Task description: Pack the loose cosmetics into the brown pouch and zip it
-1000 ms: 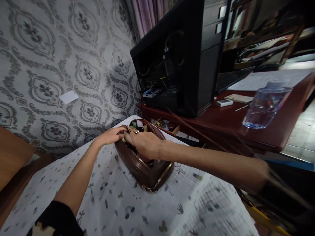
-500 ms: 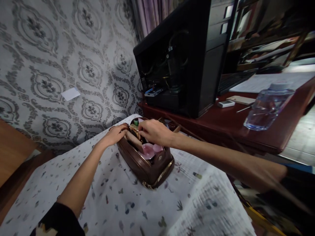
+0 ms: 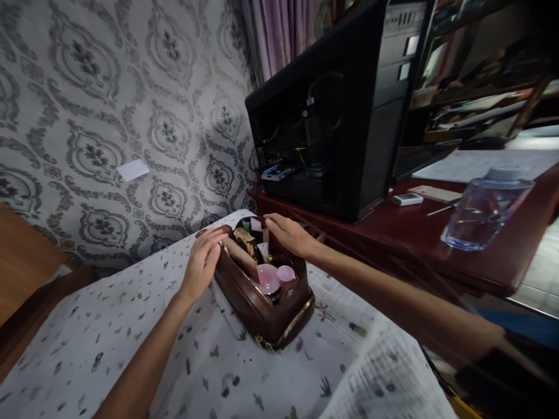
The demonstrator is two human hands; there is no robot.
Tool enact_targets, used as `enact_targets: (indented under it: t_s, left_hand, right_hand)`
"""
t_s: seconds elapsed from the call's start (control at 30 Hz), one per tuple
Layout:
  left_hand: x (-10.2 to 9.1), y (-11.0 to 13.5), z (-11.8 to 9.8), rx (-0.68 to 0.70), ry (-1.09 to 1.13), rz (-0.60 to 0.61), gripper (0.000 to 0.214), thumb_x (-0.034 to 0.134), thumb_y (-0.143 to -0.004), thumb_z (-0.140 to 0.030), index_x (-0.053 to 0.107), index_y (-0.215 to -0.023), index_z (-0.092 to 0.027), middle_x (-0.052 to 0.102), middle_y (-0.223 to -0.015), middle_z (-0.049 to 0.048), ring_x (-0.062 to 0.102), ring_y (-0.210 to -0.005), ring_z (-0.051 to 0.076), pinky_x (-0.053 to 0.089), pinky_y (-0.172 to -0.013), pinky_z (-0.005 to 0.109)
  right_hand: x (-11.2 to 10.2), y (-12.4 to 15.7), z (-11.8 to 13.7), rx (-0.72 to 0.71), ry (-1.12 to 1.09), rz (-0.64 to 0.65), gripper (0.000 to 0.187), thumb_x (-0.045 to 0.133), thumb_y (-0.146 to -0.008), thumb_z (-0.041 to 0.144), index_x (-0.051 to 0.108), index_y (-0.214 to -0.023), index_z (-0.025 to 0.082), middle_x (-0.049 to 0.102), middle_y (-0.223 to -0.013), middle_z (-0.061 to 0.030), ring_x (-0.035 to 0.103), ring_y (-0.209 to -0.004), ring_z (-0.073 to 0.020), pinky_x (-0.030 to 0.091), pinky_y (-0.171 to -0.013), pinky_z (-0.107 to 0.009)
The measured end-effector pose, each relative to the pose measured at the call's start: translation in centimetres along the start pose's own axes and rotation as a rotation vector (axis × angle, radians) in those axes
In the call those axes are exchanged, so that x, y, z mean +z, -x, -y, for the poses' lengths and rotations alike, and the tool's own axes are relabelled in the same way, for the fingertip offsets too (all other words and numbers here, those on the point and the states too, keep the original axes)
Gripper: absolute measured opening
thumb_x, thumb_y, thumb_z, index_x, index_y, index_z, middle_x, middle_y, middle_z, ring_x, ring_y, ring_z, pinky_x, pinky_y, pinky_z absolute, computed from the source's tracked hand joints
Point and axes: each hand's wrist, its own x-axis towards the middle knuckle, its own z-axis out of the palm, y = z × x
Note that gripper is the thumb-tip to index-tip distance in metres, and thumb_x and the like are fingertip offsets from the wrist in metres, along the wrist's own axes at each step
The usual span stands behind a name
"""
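A brown leather toiletry bag [image 3: 248, 308] stands unzipped on the white patterned cloth. Stretched fingers of my left hand [image 3: 203, 262] rest at its far left rim. My right hand [image 3: 290, 234] lies along the opposite rim, fingers extended, holding nothing. Between the hands, the contents show: a gold box [image 3: 245, 240], a beige flat piece [image 3: 240, 257] along the left side, a round pink container [image 3: 267, 278] and a smaller pink jar [image 3: 285, 274]. A green cap [image 3: 246, 226] shows at the far end. The undersides of my fingers are hidden.
Behind the bag, a dark red desk [image 3: 419, 244] carries a black computer case [image 3: 367, 157], a clear plastic bottle [image 3: 484, 209] and a small white box [image 3: 407, 199]. Patterned wallpaper [image 3: 170, 134] rises at the left. The printed cloth [image 3: 174, 343] covers the surface beneath the bag.
My right hand has drawn out of the bag's middle to its right rim, uncovering the gold box and other contents. My left hand has lifted slightly and its fingers have straightened.
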Motion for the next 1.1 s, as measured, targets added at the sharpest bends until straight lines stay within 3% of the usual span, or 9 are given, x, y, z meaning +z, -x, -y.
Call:
enact_targets:
  t_s: [0.17,0.43,0.57,0.67,0.83,0.93,1.1]
  left_hand:
    - [0.6,0.2,-2.8,0.111,0.007,0.224,0.053,0.024,-0.108,-0.042,0.075,-0.113,-0.027,0.073,-0.128,0.0036,0.052,-0.138,0.022,0.014,-0.127,0.054]
    - [2.0,0.1,-2.5,0.114,0.121,0.122,0.052,0.027,-0.108,-0.045,0.075,-0.103,-0.026,0.077,-0.115,0.0030,0.060,-0.123,0.022,0.018,-0.123,0.051]
    - [1.5,-0.6,-2.4,0.167,0.126,0.084,0.049,0.032,-0.107,-0.049,0.073,-0.109,-0.022,0.073,-0.114,0.0082,0.061,-0.117,0.023,0.035,-0.112,0.045]
    - [1.6,-1.5,-2.0,0.165,0.108,0.052,0.052,0.030,-0.107,-0.051,0.071,-0.118,-0.020,0.069,-0.120,0.0109,0.060,-0.118,0.024,0.041,-0.107,0.042]
    - [2.7,-2.6,-0.9,0.140,0.042,0.077,0.055,0.024,-0.108,-0.049,0.071,-0.124,-0.024,0.067,-0.134,0.0085,0.058,-0.128,0.025,0.038,-0.114,0.046]
    - [3.2,-2.8,-0.8,0.144,0.100,0.008,0.056,0.025,-0.107,-0.051,0.073,-0.117,-0.023,0.071,-0.128,0.0090,0.061,-0.125,0.024,0.040,-0.113,0.046]
    - [3.4,-0.6,-1.3,-0.001,0.258,-0.335,0.052,0.032,-0.106,-0.053,0.070,-0.119,-0.020,0.067,-0.132,0.0110,0.057,-0.131,0.023,0.039,-0.118,0.042]
  right_hand:
    - [0.4,0.3,-0.1,-0.025,-0.020,0.019,0.042,0.030,-0.108,0.022,0.057,-0.139,0.013,0.064,-0.140,-0.0112,0.061,-0.128,-0.0187,0.044,-0.108,-0.029]
    - [1.0,0.4,-0.9,-0.161,-0.042,-0.007,0.040,0.042,-0.102,0.025,0.063,-0.136,0.021,0.067,-0.137,-0.0084,0.065,-0.124,-0.0254,0.047,-0.109,-0.039]
    - [1.2,-0.6,-2.2,-0.153,-0.168,-0.017,0.042,0.051,-0.096,0.019,0.063,-0.136,0.017,0.069,-0.134,-0.0108,0.065,-0.125,-0.0260,0.047,-0.111,-0.041]
    - [1.5,-1.0,-2.4,-0.109,-0.247,-0.025,0.044,0.055,-0.092,0.016,0.064,-0.134,0.012,0.069,-0.133,-0.0129,0.065,-0.124,-0.0256,0.049,-0.109,-0.039]
    - [1.8,-0.4,-1.9,-0.186,-0.331,0.038,0.039,0.057,-0.091,0.019,0.070,-0.127,0.016,0.072,-0.127,-0.0077,0.067,-0.120,-0.0258,0.051,-0.107,-0.039]
    - [1.7,-0.4,-1.9,-0.189,-0.366,0.033,0.039,0.057,-0.091,0.020,0.069,-0.128,0.015,0.072,-0.128,-0.0080,0.066,-0.120,-0.0263,0.049,-0.108,-0.040]
    - [1.8,0.7,-2.6,-0.156,-0.350,0.003,0.051,0.057,-0.096,0.040,0.061,-0.137,0.012,0.066,-0.138,-0.0133,0.061,-0.128,-0.0289,0.045,-0.112,-0.044]
